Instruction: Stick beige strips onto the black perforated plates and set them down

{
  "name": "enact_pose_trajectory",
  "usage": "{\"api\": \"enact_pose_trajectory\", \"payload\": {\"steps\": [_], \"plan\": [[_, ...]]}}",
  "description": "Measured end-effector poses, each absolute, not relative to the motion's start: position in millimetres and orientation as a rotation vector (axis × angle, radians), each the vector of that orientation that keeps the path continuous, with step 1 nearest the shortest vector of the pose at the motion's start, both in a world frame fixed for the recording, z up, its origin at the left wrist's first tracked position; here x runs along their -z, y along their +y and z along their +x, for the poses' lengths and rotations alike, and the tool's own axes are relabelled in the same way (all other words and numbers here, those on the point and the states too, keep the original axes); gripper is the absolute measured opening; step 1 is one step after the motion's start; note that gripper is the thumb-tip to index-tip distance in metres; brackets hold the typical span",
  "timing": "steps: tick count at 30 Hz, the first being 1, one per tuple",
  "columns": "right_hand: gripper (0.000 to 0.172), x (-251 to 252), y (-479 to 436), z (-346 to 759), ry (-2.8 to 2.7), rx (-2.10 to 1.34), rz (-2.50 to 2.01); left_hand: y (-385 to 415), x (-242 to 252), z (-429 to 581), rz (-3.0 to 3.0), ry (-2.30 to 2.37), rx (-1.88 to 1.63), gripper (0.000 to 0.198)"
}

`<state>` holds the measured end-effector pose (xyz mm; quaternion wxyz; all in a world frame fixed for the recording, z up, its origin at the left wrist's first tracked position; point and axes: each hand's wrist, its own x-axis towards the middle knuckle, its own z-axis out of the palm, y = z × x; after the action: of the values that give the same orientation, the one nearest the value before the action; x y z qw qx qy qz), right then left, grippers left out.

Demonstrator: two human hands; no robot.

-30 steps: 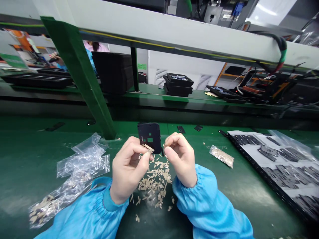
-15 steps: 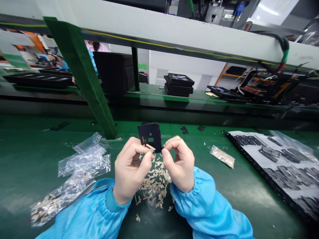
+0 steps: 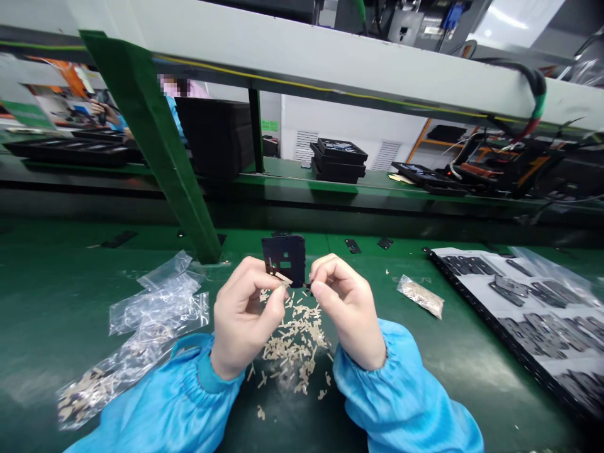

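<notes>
My left hand (image 3: pixel 248 318) is closed in a pinch on a thin beige strip (image 3: pixel 283 278), whose end sticks out past the fingertips. My right hand (image 3: pixel 346 308) pinches a small dark piece (image 3: pixel 308 286), mostly covered by thumb and finger. A gap separates the two hands. Just beyond the fingertips is a flat black plate (image 3: pixel 293 251) with small square cutouts; I cannot tell whether it lies flat or leans. Many loose beige pieces (image 3: pixel 295 340) are scattered on the green tabletop below and between my hands.
Clear plastic bags (image 3: pixel 155 308), some with beige pieces, lie at left. A small filled bag (image 3: pixel 421 296) is at right, near a black-edged tray (image 3: pixel 472 302) of dark flat parts. A green post (image 3: pixel 155 151) rises at left. A co-worker's hand (image 3: pixel 106 113) shows beyond.
My right hand has moved slightly right, widening the gap between the hands. My left hand has shifted a little left, keeping the beige strip. The plate looks nearly unmoved.
</notes>
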<state>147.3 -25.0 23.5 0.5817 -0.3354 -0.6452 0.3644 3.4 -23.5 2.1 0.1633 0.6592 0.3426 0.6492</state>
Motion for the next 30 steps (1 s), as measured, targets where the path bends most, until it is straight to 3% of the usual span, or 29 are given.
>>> {"api": "enact_pose_trajectory", "payload": {"steps": [13, 30], "plan": [[0.009, -20.2, -23.3, 144.3, -1.432, -0.958, -0.69, -28.9, -6.7, 3.4, 1.847, 0.938, -1.777, 0.015], [0.014, -18.2, -26.5, 138.2, -1.505, -0.666, -0.772, -37.4, -12.9, 6.0, 2.137, 1.132, -1.909, 0.017]]}}
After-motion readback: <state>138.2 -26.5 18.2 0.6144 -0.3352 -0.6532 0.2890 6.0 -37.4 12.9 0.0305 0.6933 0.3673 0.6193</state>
